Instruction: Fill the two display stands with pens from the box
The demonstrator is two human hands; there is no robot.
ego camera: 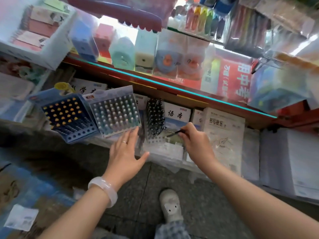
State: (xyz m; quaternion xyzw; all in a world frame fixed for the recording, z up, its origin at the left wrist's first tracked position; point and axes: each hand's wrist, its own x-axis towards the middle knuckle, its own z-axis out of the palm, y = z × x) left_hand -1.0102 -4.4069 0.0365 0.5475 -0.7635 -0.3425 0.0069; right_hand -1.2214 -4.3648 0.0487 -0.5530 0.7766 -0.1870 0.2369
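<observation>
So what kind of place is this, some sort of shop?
Most likely a stationery shop. Racks of pens stand on a low shelf beside stacks of wrapped exercise books, and packaged goods crowd the glass shelf above. The right hand holds a pen.

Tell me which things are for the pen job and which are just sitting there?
For the job: pen in the right hand; clear stand; blue stand; left hand, open.

Just there: grey-capped pen rack; notebooks; pencil sharpeners.
</observation>
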